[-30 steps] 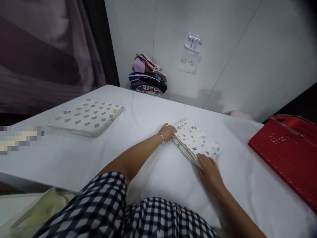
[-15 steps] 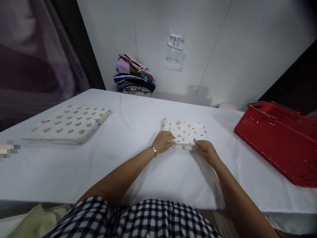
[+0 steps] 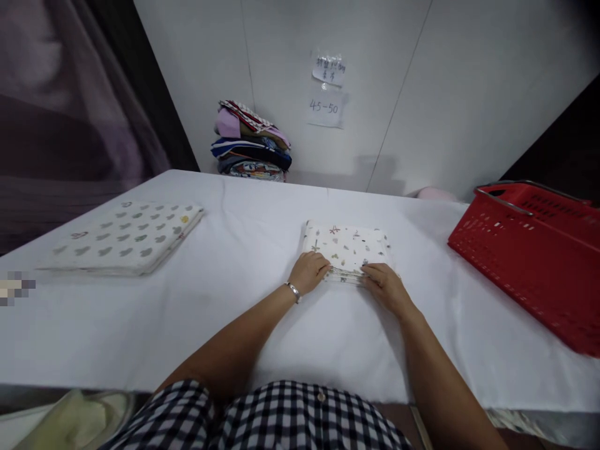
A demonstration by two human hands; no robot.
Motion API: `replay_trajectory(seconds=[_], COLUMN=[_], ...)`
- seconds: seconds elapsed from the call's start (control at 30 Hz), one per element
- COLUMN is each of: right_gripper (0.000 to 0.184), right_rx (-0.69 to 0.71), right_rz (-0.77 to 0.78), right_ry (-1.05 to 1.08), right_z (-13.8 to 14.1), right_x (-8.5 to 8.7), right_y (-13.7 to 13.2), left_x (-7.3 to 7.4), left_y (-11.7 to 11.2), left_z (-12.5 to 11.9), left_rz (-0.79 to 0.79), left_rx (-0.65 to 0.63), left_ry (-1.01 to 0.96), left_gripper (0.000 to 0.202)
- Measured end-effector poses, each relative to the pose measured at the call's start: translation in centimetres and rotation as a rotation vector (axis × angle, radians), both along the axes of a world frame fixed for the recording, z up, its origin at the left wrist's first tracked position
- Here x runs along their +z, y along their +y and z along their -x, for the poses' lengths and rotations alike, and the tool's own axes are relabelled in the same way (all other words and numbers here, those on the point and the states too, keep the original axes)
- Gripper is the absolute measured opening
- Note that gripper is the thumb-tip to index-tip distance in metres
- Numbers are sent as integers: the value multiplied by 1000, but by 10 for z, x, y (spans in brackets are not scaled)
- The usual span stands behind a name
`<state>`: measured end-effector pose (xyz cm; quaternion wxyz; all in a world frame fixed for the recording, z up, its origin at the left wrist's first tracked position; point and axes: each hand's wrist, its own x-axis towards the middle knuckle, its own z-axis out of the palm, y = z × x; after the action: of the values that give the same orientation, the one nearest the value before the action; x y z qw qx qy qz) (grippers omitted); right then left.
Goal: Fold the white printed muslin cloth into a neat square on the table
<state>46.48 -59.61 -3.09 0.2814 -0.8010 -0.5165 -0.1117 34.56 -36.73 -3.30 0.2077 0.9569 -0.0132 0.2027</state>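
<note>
A white folded cloth (image 3: 349,245) with small printed motifs lies in front of me, its layered edge facing my body. My left hand (image 3: 309,273) has its fingers closed at the near left corner of that cloth, the thumb along the edge. On the near right side my right hand (image 3: 383,284) pinches the layers between thumb and fingers. Both palms hide parts of the near corners. Farther left, a larger folded cloth (image 3: 124,234) with rows of grey prints lies flat, apart from both hands.
A red plastic basket (image 3: 529,250) with a metal handle stands at the right. Behind the white-covered table (image 3: 225,325), a stack of folded fabrics (image 3: 253,147) sits by the wall, below paper signs (image 3: 325,107). At the far left edge is a pixelated patch.
My right hand has shifted slightly left along the near edge of the cloth. My left hand stays at its corner. The whole view has turned a little.
</note>
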Motion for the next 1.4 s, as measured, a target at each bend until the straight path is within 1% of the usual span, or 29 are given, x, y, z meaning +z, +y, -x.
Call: replay_trajectory(seconds=[0.1, 0.17, 0.33, 0.53, 0.7, 0.8, 0.93, 1.03, 1.1, 1.2, 1.3, 1.4], right_gripper=[25, 26, 26, 25, 23, 23, 25, 27, 26, 24, 23, 22], right_rx=[-14, -23, -49, -42, -83, -89, -92, -82, -47, 7, 21, 17], right_rz=[-73, -88, -88, -106, -88, -62, -65, -98, -111, -95, -78, -41], right_ry=[3, 27, 74, 67, 19, -11, -24, -31, -44, -62, -81, -91], right_z=[0, -1, -2, 0, 1, 1, 1, 1, 1, 1, 4, 7], right_x=[-5, -8, -11, -11, -11, -11, -14, -17, -19, -18, -14, -11], right_y=[2, 3, 3, 3, 6, 7, 6, 4, 3, 1, -1, -2], left_x=[-1, -2, -1, 1, -2, -4, -7, -10, -11, -11, -8, -6], left_y=[-3, -4, -4, -4, -5, -6, -8, -9, -8, -9, -10, -13], left_z=[2, 3, 4, 0, -2, -2, -1, 2, 4, 7, 9, 9], left_rz=[-26, -41, -88, -56, -94, -128, -156, -164, -178, -192, -207, -226], left_rx=[14, 13, -12, 10, 36, 37, 40, 34, 33, 17, -10, -5], left_ry=[-22, -35, -47, -18, -38, -61, -56, -83, -101, -103, -91, -70], left_gripper=[28, 28, 26, 29, 30, 27, 22, 26, 31, 32, 26, 19])
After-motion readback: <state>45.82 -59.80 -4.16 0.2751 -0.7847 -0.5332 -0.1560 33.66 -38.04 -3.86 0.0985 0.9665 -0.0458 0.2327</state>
